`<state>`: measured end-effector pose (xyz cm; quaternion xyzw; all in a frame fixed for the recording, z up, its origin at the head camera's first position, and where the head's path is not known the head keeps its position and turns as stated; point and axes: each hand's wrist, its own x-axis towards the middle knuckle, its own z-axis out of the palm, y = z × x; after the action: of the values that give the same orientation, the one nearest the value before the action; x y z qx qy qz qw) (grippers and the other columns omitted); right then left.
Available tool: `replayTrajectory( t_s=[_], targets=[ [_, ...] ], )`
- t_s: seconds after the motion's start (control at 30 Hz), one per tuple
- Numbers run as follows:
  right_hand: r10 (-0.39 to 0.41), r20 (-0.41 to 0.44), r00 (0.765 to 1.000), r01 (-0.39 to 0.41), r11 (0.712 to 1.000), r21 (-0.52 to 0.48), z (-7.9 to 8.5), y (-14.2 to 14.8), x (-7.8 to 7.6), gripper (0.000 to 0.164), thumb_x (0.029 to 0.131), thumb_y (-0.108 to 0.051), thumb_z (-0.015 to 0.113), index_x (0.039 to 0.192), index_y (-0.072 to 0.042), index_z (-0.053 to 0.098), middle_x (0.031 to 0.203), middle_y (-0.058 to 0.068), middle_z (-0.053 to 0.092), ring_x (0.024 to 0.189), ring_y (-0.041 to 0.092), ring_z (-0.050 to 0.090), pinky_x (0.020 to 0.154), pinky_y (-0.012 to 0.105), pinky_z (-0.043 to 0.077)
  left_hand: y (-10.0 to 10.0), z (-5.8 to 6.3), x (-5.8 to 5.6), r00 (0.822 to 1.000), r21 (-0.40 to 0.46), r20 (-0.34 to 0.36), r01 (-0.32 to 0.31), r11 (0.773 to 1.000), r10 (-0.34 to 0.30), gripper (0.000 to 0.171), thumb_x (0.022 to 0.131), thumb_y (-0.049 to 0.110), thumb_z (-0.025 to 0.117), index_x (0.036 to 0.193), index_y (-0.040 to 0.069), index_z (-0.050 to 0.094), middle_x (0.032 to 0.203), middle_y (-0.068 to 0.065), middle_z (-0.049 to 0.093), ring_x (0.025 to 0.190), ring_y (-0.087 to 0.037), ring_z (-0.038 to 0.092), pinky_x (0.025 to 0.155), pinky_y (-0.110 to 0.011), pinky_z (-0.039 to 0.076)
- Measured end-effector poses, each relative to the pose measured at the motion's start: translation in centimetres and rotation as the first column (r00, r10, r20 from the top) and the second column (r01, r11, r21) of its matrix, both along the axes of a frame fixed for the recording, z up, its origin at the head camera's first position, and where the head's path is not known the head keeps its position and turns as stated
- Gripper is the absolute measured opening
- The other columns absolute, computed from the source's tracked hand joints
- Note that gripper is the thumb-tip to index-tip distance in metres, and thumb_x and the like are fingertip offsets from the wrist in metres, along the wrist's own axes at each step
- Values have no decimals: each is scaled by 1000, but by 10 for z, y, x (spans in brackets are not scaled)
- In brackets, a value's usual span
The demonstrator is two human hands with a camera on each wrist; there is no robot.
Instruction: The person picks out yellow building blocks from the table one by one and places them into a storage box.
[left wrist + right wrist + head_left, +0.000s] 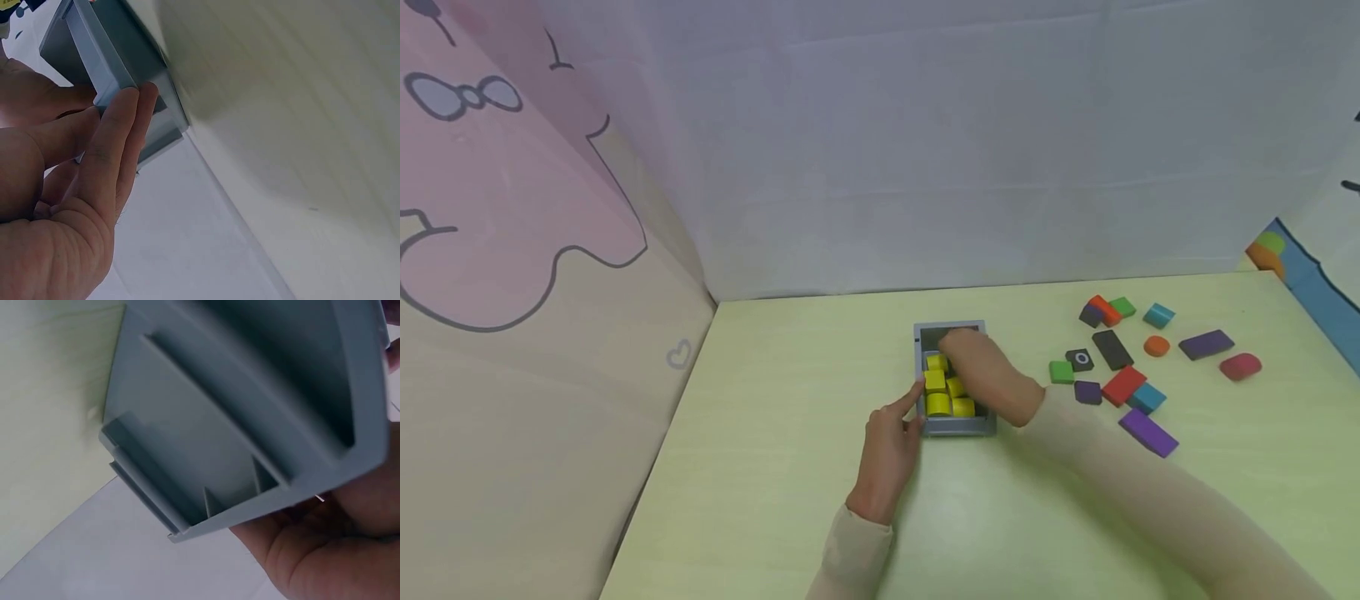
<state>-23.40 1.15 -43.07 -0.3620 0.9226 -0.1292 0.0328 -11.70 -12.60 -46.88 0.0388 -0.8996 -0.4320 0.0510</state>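
A small grey box (958, 427) stands in the middle of the table, with several yellow blocks (937, 406) inside. At its near left corner, my left hand (889, 450) holds the box, with fingers along the outer wall and the thumb by the rim. These fingers (109, 147) lie nearly straight in the left wrist view. My right hand (988, 375) reaches over the right wall into the far part of the box. Its fingertips are hidden in there, so what they hold cannot be seen. Ribs on the box's outer wall (181, 419) fill much of the right wrist view.
Right of the box lie scattered blocks: a red block (1123, 386), a purple block (1148, 432), a black block (1112, 350), a green block (1062, 372), a blue cylinder (1159, 315) and others. A pale cloth (970, 167) hangs behind the table (775, 400).
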Motion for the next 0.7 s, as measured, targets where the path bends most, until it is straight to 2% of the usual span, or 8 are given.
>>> replayTrajectory(
  t_s=[0.13, 0.23, 0.33, 0.5, 0.6, 0.7],
  targets=[
    [4, 0, 1000, -4, 1000, 13, -2, 0, 1, 16, 80, 5, 62, 94, -2, 59, 88, 6, 58, 77, 19, 47, 78, 35, 47, 0, 0, 0, 1000, 5, -12, 2, 1000, -2, 55, 83, 1, 63, 131, 23, 47, 60, -2, 53, 39, -5, 36, 40, -24, 32],
    [4, 10, 1000, -4, 1000, 21, -2, -1, 1, 15, 79, 5, 64, 91, -3, 59, 83, 5, 56, 74, 18, 46, 73, 34, 46, 0, 0, 0, 1000, 6, -9, 0, 1000, 0, 55, 84, 1, 63, 131, 24, 47, 69, -9, 59, 39, -5, 35, 40, -23, 33],
    [-2, 31, 1000, 1, 999, 34, -2, -3, -1, 14, 79, 4, 65, 90, -3, 59, 82, 5, 56, 73, 18, 45, 70, 32, 46, 0, 0, 0, 1000, 8, 0, -4, 1000, 4, 56, 84, 2, 63, 131, 25, 47, 74, -11, 61, 39, -4, 34, 41, -23, 33],
    [-9, 73, 997, 5, 999, 51, -3, -5, -4, 13, 81, 1, 65, 92, -2, 59, 82, 5, 55, 74, 19, 45, 69, 32, 45, 0, 1, 0, 1000, 10, 21, -9, 1000, 9, 56, 84, 2, 63, 131, 27, 46, 64, -5, 55, 39, -4, 31, 41, -23, 32],
    [-13, 89, 996, 8, 998, 57, -5, -6, -6, 13, 81, 1, 65, 92, -2, 59, 83, 5, 55, 74, 19, 45, 69, 32, 45, 1, 0, 0, 999, 4, 30, -11, 1000, 11, 56, 84, 3, 63, 132, 27, 46, 67, -6, 56, 39, -4, 29, 41, -23, 31],
    [-16, 92, 996, 10, 998, 62, -7, -6, -7, 13, 81, 1, 64, 93, -2, 59, 84, 6, 56, 74, 19, 46, 70, 32, 46, 1, 0, 0, 999, 3, 37, -13, 1000, 13, 56, 84, 2, 63, 132, 26, 46, 91, -14, 64, 40, -4, 32, 42, -23, 33]
  ],
)
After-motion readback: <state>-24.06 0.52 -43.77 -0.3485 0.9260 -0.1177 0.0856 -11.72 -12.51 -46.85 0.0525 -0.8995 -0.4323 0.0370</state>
